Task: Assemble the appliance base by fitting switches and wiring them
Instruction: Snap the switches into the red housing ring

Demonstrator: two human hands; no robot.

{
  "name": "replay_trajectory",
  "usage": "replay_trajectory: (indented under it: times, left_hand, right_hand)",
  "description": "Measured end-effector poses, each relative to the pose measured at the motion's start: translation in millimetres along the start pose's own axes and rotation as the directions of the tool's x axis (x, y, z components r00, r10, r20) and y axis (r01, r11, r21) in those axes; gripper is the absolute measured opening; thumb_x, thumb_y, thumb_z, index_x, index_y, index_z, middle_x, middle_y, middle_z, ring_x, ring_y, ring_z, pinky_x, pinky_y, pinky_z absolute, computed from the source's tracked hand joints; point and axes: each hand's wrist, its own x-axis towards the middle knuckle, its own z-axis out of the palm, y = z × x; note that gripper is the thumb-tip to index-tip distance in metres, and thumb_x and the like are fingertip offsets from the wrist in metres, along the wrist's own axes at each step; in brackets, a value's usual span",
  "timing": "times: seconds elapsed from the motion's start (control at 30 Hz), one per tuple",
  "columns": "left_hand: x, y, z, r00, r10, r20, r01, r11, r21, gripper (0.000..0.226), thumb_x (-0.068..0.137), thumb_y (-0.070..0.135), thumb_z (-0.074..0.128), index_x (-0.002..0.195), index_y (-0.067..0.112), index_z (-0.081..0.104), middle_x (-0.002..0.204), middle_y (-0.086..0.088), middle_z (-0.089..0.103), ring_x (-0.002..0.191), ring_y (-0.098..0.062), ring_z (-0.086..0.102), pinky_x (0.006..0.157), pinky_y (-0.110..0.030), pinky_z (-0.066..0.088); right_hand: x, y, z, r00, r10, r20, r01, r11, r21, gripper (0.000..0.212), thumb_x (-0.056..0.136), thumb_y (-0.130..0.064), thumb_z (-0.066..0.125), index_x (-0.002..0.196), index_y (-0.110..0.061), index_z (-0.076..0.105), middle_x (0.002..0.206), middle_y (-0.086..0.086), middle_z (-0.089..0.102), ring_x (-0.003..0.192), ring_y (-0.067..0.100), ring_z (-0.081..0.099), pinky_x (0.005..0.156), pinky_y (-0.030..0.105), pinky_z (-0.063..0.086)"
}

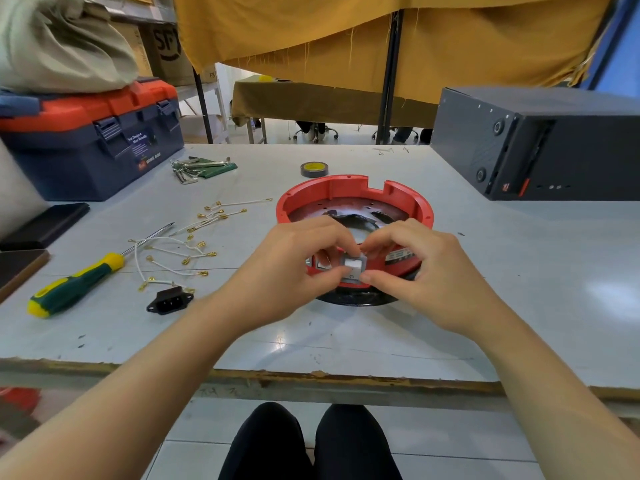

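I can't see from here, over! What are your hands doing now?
Left hand and right hand both pinching white switch at near wall of red base. Wires, screwdriver lying left, untouched. Nothing blocking.

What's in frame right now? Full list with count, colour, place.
base: 1, red, table centre
switch: 1, white and grey, at base's near wall, pinched by both hands
wires: a loose bunch, white with gold ends, left of base
screwdriver: 1, green and yellow, near left
power socket: 1, black, below the wires
tape roll: 1, dark with yellow core, behind base
hex keys: 1 set, metal with green holder, far left
toolbox: 1, blue and orange, far left
computer case: 1, black, far right
table: 1, grey
left hand: on switch
right hand: on switch
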Motion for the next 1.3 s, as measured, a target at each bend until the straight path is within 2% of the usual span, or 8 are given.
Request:
replay_trajectory:
  times: [0.2,0.57,0.73,0.9,0.97,1.07,1.17,1.3]
  left_hand:
    - [-4.1,0.1,2.1,1.0,0.005,0.012,-0.005,1.0,-0.022,0.016,0.08,0.005,0.072,0.095,0.007,0.071,0.096,-0.002,0.065,0.081,-0.012,0.062,0.074,-0.026,0.051]
    - [-3.4,-4.1,12.8,0.997,-0.036,-0.064,0.036,0.999,0.009,0.015,0.078,0.004,0.073,0.092,0.003,0.07,0.102,-0.001,0.055,0.078,-0.011,0.057,0.074,-0.021,0.049]
    - [0.8,-7.3,12.7,0.995,-0.067,-0.079,0.069,0.997,0.024,0.013,0.079,0.012,0.074,0.091,0.011,0.07,0.105,0.002,0.056,0.09,-0.007,0.054,0.079,-0.011,0.042]
    - [1.2,-13.2,17.4,0.991,-0.106,-0.086,0.11,0.993,0.041,0.014,0.081,0.018,0.072,0.094,0.016,0.07,0.112,0.003,0.058,0.109,-0.016,0.053,0.09,-0.038,0.048]
    - [2.3,-15.5,18.4,0.991,-0.096,-0.09,0.1,0.994,0.043,0.014,0.081,0.019,0.072,0.095,0.016,0.07,0.112,0.002,0.062,0.107,-0.016,0.056,0.089,-0.04,0.048]
    - [2.9,-19.1,20.3,0.994,-0.055,-0.091,0.062,0.995,0.076,0.019,0.081,0.024,0.069,0.098,0.014,0.068,0.099,0.003,0.067,0.094,-0.013,0.061,0.081,-0.033,0.049]
    - [2.4,-22.7,21.2,0.994,-0.079,-0.075,0.087,0.99,0.113,0.032,0.081,0.029,0.068,0.109,0.016,0.062,0.102,0.005,0.065,0.095,-0.012,0.059,0.081,-0.023,0.047]
    - [3.4,-25.6,22.3,0.995,-0.082,-0.051,0.089,0.986,0.142,0.042,0.079,0.031,0.071,0.117,0.015,0.062,0.107,0.003,0.063,0.1,-0.012,0.056,0.087,-0.03,0.046]
  right_hand:
    - [-1.3,0.0,5.1,0.999,-0.033,0.0,0.033,0.998,-0.044,0.019,0.075,-0.026,0.076,0.089,-0.019,0.064,0.084,-0.017,0.058,0.086,0.01,0.055,0.083,0.035,0.045]
    - [1.3,4.2,7.0,0.997,-0.062,-0.039,0.057,0.992,-0.113,0.014,0.077,-0.019,0.076,0.083,-0.014,0.064,0.082,-0.007,0.06,0.083,0.013,0.049,0.075,0.025,0.04]
    - [5.1,6.3,5.0,0.999,-0.029,-0.039,0.026,0.996,-0.081,0.013,0.077,-0.017,0.076,0.084,-0.014,0.066,0.088,-0.004,0.06,0.089,0.016,0.051,0.081,0.03,0.042]
    - [6.4,9.6,6.7,0.999,-0.013,-0.043,0.01,0.997,-0.073,0.013,0.077,-0.016,0.076,0.083,-0.013,0.065,0.102,-0.005,0.059,0.101,0.015,0.052,0.088,0.025,0.041]
    - [7.0,10.6,8.1,0.999,-0.001,-0.045,-0.002,0.997,-0.078,0.013,0.077,-0.015,0.075,0.083,-0.013,0.064,0.105,-0.006,0.059,0.103,0.013,0.052,0.09,0.026,0.042]
    - [8.3,12.1,9.3,0.999,-0.001,-0.048,-0.004,0.995,-0.098,0.014,0.079,-0.017,0.074,0.088,-0.014,0.064,0.103,-0.005,0.059,0.102,0.013,0.053,0.089,0.028,0.043]
    - [10.6,14.3,8.4,0.999,0.029,-0.022,-0.032,0.99,-0.137,0.029,0.08,-0.026,0.072,0.105,-0.02,0.059,0.107,-0.008,0.057,0.102,0.01,0.051,0.087,0.018,0.042]
    - [12.9,20.4,7.7,0.997,0.066,0.034,-0.055,0.967,-0.247,0.045,0.081,-0.039,0.067,0.122,-0.023,0.055,0.113,-0.011,0.055,0.105,0.005,0.043,0.091,0.019,0.029]
